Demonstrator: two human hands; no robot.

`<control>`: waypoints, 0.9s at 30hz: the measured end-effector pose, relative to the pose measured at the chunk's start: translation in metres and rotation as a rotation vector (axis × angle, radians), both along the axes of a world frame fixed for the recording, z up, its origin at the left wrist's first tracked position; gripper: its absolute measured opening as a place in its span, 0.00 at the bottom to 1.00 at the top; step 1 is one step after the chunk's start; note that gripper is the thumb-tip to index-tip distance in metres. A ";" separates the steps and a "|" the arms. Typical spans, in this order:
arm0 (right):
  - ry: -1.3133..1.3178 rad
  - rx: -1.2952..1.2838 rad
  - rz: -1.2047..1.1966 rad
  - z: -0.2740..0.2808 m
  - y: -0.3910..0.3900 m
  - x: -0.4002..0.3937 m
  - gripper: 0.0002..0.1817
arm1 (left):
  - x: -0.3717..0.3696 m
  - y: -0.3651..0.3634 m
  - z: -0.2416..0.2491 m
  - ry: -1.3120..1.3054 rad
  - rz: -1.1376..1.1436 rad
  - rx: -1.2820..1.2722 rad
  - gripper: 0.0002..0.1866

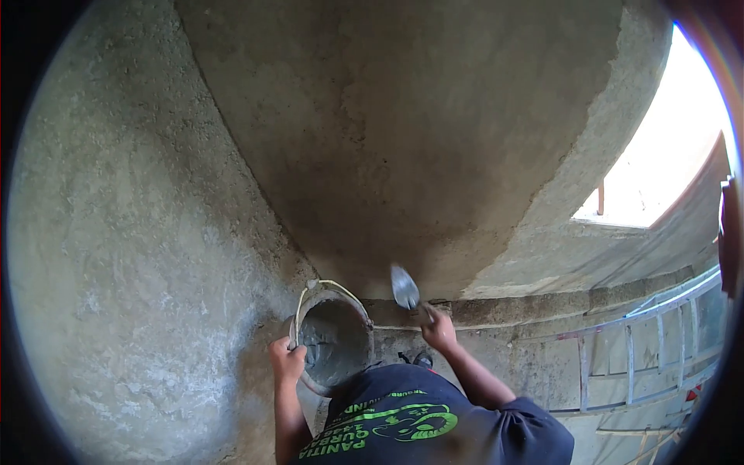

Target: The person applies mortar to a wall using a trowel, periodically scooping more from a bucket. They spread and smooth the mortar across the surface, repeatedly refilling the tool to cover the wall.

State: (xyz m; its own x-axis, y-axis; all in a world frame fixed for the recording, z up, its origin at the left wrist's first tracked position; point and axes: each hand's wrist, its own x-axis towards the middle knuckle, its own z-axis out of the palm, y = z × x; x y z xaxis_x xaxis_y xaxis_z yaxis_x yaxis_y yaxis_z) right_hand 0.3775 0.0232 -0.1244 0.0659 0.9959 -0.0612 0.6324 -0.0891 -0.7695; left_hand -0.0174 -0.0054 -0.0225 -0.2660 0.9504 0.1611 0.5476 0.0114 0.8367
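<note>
My left hand (287, 358) is closed on the left rim of a bucket (370, 332), which is tipped so its mouth faces me. Wet grey mortar (316, 353) lies inside it, and a pale handle (345, 288) arches over the top. To the right of the bucket, my right hand (439, 331) is wrapped round the grip of a trowel (404, 287). Its metal blade points up toward the wall and is slightly blurred. The darker, damp-looking plaster patch (411, 155) fills the wall straight ahead.
A rough grey wall (132, 232) stands close on the left. A ledge (535, 306) runs along the foot of the front wall. At the right are a metal ladder (629, 364) and a bright opening (659, 155). Wooden pieces (643, 432) lie lower right.
</note>
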 end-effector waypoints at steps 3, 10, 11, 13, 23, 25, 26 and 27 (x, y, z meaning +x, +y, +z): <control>0.322 -0.274 -0.227 -0.041 -0.056 0.015 0.32 | 0.002 0.004 -0.001 0.069 -0.019 0.032 0.10; 0.766 -0.409 0.228 0.045 -0.066 0.034 0.25 | 0.001 0.024 0.010 0.143 -0.032 0.037 0.09; 0.283 -0.332 0.359 0.071 -0.053 0.030 0.22 | 0.006 0.027 0.021 0.132 -0.034 0.041 0.09; 0.077 -0.107 0.473 0.111 -0.031 0.001 0.20 | 0.012 0.031 0.033 0.113 -0.052 0.023 0.09; -0.628 -0.013 0.744 0.154 0.052 -0.078 0.08 | 0.043 0.051 0.077 0.119 -0.260 0.229 0.11; -0.611 -0.021 0.750 0.164 0.055 -0.083 0.07 | 0.049 0.052 0.085 0.127 -0.303 0.268 0.11; -0.600 -0.029 0.758 0.166 0.056 -0.084 0.07 | 0.053 0.053 0.088 0.144 -0.353 0.264 0.12; -0.595 -0.036 0.760 0.164 0.059 -0.083 0.07 | 0.056 0.055 0.090 0.159 -0.403 0.259 0.13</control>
State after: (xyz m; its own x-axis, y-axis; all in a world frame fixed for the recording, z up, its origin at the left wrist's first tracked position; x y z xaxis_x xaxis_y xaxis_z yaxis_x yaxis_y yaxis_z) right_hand 0.2946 0.0822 0.0397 -0.5652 0.7839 -0.2569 0.8165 0.4873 -0.3095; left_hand 0.0390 0.0492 0.0676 0.1607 0.8960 0.4139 0.5871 -0.4238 0.6897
